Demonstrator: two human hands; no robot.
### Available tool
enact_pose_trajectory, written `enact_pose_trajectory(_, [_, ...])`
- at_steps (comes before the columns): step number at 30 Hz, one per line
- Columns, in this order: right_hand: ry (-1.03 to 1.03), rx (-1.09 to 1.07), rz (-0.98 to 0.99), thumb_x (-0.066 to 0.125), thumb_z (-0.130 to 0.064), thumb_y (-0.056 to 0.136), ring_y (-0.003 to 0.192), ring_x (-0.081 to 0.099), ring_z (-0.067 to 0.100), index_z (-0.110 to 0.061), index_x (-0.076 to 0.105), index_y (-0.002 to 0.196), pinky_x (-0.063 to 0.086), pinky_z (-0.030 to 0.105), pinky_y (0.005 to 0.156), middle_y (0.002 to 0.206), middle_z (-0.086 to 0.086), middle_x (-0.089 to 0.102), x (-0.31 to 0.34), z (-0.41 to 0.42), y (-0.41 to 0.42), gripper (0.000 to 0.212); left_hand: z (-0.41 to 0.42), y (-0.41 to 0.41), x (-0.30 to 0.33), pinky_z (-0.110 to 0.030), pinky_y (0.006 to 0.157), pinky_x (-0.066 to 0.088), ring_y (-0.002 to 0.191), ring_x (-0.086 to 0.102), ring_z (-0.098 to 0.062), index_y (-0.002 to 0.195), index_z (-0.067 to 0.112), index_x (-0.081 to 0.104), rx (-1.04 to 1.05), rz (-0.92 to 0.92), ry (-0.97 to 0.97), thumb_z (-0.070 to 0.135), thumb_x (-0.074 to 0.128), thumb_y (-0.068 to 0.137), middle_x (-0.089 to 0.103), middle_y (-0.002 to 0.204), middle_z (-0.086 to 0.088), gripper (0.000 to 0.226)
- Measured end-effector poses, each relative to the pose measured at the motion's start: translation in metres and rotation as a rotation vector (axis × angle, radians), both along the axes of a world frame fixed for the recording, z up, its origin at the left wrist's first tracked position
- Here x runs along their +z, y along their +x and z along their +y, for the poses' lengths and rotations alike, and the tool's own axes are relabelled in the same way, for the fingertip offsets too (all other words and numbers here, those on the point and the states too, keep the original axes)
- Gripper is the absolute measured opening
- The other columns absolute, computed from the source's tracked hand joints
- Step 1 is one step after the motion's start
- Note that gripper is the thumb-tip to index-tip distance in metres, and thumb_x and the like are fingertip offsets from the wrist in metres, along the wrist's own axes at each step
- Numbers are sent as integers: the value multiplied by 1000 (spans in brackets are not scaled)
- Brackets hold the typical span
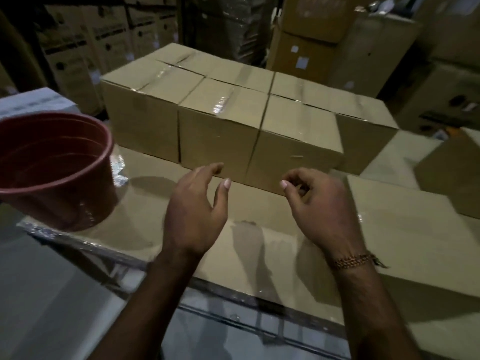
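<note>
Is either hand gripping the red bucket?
No, the left hand and right hand are empty in front of the middle box, apart from the red bucket.

Dim, warm light is cast from above and somewhat from the left, so that a soft shadow is thrown rightward by the round red plastic tub (52,165) and fainter ones are laid beneath the left hand (194,203) and right hand (317,203) on the flat brown cardboard layer (259,209). Glare is caught on the clear tape (218,107) across the row of sealed brown cardboard boxes (220,136), while the printed cartons (78,48) stacked behind are lost in gloom. Slight blur is spread throughout, and straight edges are bowed near the corners.
</note>
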State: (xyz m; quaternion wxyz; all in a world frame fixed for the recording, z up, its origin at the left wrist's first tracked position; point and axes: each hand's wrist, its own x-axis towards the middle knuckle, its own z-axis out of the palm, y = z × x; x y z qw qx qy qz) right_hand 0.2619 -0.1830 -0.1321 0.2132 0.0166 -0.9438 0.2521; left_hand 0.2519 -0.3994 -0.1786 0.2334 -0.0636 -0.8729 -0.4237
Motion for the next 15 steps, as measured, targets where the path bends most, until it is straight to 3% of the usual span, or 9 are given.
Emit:
enact_pose_trajectory(5, [132, -183, -36, 66, -37, 101, 94, 59, 14, -28, 75, 105, 56, 39, 83, 97, -11, 70, -3, 77, 45, 14, 79, 30, -6, -37, 98, 54, 118, 62, -13, 138, 21, 66, -64, -41, 6, 33, 60, 105, 70, 126, 6, 35])
enact_pose_trajectory(10, [367, -326, -369, 63, -59, 97, 125, 49, 25, -27, 57, 140, 43, 43, 106, 136, 4, 58, -11, 115, 75, 54, 133, 47, -8, -28, 94, 52, 119, 60, -7, 139, 26, 65, -103, -97, 67, 36, 61, 105, 69, 130, 8, 36])
enact_pose_trajectory(15, [399, -415, -491, 62, -79, 83, 139, 40, 34, -33, 44, 146, 36, 56, 113, 148, 9, 46, -36, 127, 83, 80, 160, 49, -11, -27, 91, 53, 115, 63, -5, 138, 25, 67, -155, -145, 113, 35, 63, 104, 71, 128, 9, 35])
